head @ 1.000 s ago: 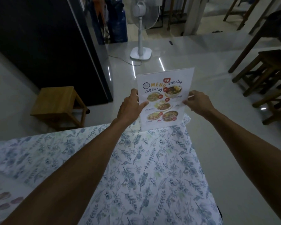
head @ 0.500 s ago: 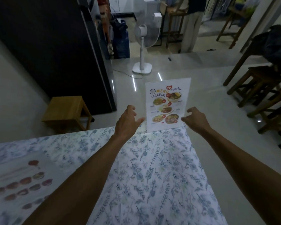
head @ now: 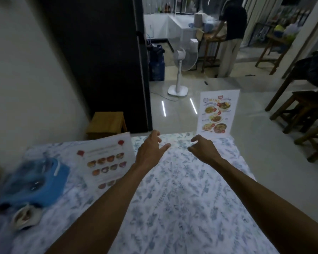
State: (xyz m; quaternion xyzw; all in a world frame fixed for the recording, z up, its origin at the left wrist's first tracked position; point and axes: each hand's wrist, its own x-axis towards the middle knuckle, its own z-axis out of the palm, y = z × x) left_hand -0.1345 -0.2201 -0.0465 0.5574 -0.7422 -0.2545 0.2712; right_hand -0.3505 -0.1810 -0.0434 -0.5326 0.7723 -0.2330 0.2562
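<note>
Menu stand (head: pixel 218 114) stands upright at the far right corner of the floral-covered surface (head: pixel 182 198). Its printed face is toward the camera; food photos show, text is blurred. Left hand (head: pixel 151 151) hovers near the far edge, left of the stand and apart from it. Its grip is wide and loose, fingers relaxed, thumb pointing right, holding nothing. Right hand (head: pixel 204 149) is near the stand's base, not touching it; grip loosely curled, fingers hanging down, empty. The hands are near each other with a gap between.

Flat menu sheet (head: pixel 106 162) lies on the surface just left of the left hand. Blue item (head: pixel 35 182) sits further left, too blurred to tell. Small dish (head: pixel 26 217) lies near it toward the near-left edge. Beyond the surface are a wooden stool (head: pixel 106 123) and a white fan (head: pixel 180 70) on the floor. A person (head: pixel 231 33) stands far back, and dark stools (head: pixel 305 110) are at right.
</note>
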